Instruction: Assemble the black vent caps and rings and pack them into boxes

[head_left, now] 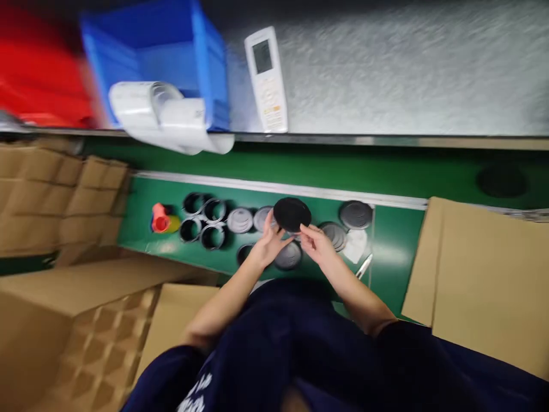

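Between my two hands a round black disc (292,214) is held up over the green table. My left hand (270,243) grips its left edge, fingers closed on the rim. On the right edge, my right hand (315,240) pinches it between thumb and fingers. Below the disc lies a grey round lid (288,256), with another grey lid (262,218) partly hidden behind my left hand. More grey lids, one ribbed (240,220) and one stacked (333,236), sit to either side. A dark disc (355,214) rests at the back right.
Several black rings (213,236) stand at left beside small coloured rolls (161,220). A white paper (355,246) and a cutter knife (364,266) lie right. Cardboard sheets (489,286) and a divided carton (103,343) flank me. A shelf above carries a blue bin (217,74) and a remote control (268,83).
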Motion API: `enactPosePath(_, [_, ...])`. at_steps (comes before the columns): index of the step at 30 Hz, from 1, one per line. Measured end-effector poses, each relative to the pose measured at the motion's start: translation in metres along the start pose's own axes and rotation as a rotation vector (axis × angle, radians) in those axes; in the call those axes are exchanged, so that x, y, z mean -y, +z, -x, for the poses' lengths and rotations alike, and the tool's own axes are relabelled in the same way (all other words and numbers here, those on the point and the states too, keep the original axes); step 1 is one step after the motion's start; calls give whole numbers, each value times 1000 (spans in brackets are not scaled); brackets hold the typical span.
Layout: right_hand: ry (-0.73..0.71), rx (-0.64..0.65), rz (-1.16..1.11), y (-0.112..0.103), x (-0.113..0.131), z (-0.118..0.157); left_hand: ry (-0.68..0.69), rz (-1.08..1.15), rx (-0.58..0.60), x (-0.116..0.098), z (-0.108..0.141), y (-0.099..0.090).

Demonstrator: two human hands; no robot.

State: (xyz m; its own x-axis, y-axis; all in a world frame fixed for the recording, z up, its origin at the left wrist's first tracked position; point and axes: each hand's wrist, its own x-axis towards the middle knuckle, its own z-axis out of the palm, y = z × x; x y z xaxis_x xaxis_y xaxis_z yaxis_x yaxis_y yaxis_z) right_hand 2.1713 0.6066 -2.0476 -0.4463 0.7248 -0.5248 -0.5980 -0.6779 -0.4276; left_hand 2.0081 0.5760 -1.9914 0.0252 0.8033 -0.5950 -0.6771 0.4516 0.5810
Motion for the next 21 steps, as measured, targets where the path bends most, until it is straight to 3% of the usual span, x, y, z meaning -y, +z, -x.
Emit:
enactPosePath(2, [119,142,114,23,-37,33,20,79,23,-1,4,2])
enactPosePath(5, [177,382,474,36,-48,70,30,155,28,-5,23,-4])
enactPosePath(7, [-53,414,753,38,-34,83,8,182,58,-8,39,-10])
enactPosePath(10, [-679,218,1128,36,-10,84,-70,196,123,-8,60,-19])
enactPosePath(12, [-913,157,1340,35,-5,76,-107,200,165,-6,71,-24])
enactPosePath(16, [-925,242,1478,35,-19,61,-149,185,230,-3,88,-32])
enactPosePath(21, [-765,284,1232,48,-31,73,-178,195,296,-2,101,-38])
